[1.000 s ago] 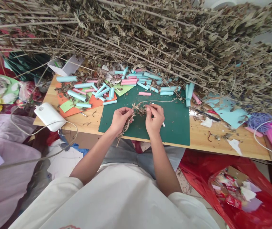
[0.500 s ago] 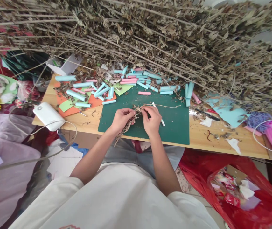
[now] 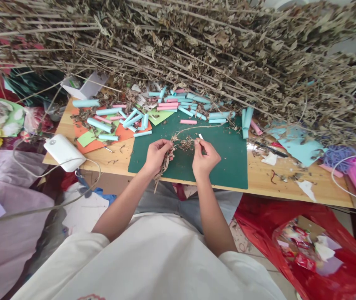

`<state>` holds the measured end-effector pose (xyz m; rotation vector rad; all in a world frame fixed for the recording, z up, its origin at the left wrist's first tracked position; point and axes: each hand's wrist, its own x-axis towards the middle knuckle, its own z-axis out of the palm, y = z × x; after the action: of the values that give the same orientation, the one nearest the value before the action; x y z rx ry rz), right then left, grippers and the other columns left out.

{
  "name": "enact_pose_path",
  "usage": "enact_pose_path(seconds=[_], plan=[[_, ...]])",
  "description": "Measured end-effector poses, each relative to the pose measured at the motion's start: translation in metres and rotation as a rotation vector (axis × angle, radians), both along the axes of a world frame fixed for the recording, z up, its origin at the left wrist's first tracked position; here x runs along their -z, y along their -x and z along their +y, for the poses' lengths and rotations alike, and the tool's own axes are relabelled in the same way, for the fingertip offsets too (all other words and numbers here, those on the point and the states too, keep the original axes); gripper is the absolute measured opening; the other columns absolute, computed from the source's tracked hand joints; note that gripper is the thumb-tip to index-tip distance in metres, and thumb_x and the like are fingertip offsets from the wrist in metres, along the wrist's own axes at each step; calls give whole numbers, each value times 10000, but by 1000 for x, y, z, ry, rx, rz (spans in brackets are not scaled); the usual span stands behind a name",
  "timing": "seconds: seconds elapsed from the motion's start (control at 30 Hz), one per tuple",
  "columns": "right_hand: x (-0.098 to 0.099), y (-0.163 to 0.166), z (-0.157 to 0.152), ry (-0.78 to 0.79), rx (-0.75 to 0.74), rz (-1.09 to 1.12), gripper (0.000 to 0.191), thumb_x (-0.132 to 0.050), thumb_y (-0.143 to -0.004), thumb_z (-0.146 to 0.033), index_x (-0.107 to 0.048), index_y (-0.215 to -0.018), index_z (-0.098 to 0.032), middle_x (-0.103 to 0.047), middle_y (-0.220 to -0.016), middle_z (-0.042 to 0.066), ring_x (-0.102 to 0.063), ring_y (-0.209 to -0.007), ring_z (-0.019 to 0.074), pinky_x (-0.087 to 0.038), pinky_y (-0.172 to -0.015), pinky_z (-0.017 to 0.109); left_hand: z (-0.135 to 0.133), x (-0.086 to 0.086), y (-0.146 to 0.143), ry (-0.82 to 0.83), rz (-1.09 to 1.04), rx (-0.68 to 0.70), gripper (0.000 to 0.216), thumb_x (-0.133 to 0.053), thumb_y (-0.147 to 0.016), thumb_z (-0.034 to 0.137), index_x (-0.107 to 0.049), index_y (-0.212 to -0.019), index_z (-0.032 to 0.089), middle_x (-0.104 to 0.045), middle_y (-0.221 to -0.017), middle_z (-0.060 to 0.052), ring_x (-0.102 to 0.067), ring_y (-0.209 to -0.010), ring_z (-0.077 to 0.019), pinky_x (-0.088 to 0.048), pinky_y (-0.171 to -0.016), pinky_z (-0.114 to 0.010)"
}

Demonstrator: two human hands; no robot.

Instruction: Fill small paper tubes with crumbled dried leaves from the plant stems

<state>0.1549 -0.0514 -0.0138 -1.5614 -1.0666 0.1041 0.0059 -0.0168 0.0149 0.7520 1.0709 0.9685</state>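
Sprig of dried leaves (image 3: 164, 165) is located at the center of the frame, pinched between thumb and fingers of the left hand (image 3: 155, 157); its lower end hangs below that hand. Right hand (image 3: 206, 158), right of center, has thumb and fingertips drawn together beside leaf fragments (image 3: 186, 144) above the green mat (image 3: 230, 171); its grip content cannot be determined.

Dried leafy sprig (image 3: 164, 166), pale brown, crumpled, drooping
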Motion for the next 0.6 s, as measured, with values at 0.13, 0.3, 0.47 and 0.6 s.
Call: enact_pose_path(seconds=[0.13, 0.3, 0.47, 0.6], plan=[[3, 0, -1, 28, 77, 37, 254, -569, -910, -390, -720, -961, -193, -738, -872, 58, -678, -731, 166, -561, -725, 321, 0, 2, 1, 0, -39, -41, 246, -775, -692, 345, -631, -744, 152, -508, -591, 45, -483, -457, -54, -448, -413, -185], [-2, 0, 2, 90, -137, -115, 202, -554, -907, -282, -731, -979, -218, -731, -972, 74, -666, -876, 191, -559, -761, 332, 0, 3, 1, -27, -31, -24, 217, -758, -702, 317, -634, -749, 145, -514, -617, 41, -480, -462, -51, -446, -414, -183], [-5, 0, 3, 99, -172, -163, 221, -524, -917, -236, -736, -977, -216, -739, -938, 71, -654, -881, 194, -548, -830, 364, -1, 4, 0, -40, -6, -15, 219, -749, -707, 330, -638, -752, 146, -513, -641, 34, -485, -500, -58, -457, -421, -183], [-4, 0, 3, 129, -172, -145, 187, -569, -901, -276, -730, -975, -219, -731, -923, 69, -650, -849, 195, -546, -814, 366, -1, 4, -1, -49, -11, -19, 216, -753, -709, 319, -644, -753, 139, -510, -651, 28, -476, -509, -64, -471, -415, -190]])
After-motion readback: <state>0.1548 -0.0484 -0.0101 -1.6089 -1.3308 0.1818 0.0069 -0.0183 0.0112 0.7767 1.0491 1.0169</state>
